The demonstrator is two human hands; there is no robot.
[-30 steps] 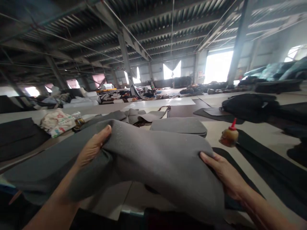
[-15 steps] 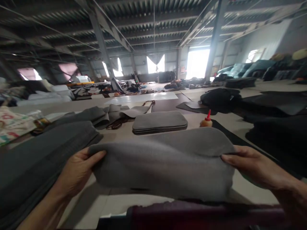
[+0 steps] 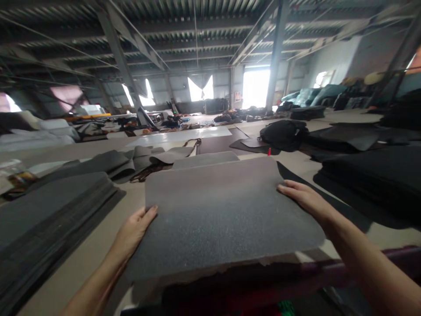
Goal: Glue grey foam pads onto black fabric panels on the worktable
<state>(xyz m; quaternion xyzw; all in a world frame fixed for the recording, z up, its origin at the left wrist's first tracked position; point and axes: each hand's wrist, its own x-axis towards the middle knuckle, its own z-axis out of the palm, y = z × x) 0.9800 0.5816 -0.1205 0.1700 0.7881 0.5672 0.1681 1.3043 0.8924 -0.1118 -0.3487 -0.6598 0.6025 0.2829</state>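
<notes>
A wide grey sheet [image 3: 217,215] with rounded corners, leather-like in look, is stretched between my two hands above the table. My left hand [image 3: 134,230] pinches its left edge, thumb on top and fingers underneath. On the opposite edge, my right hand [image 3: 304,197] grips the sheet the same way, near the upper right. Just behind the sheet's far edge shows the top of a grey stack of pieces [image 3: 207,160], mostly hidden. Of a bottle beyond the sheet, only the red tip [image 3: 269,152] is visible.
A thick pile of dark grey sheets [image 3: 66,206] lies at left. Rumpled grey pieces [image 3: 115,162] sit behind it. Black stacked material [image 3: 378,184] fills the right side, with a black bag [image 3: 283,133] farther back. A clear jar [image 3: 16,175] stands at far left.
The folded-over sheet has opened out flat between my hands, now covering most of the stack and bottle behind it. Both hands keep their hold; the view has turned slightly right.
</notes>
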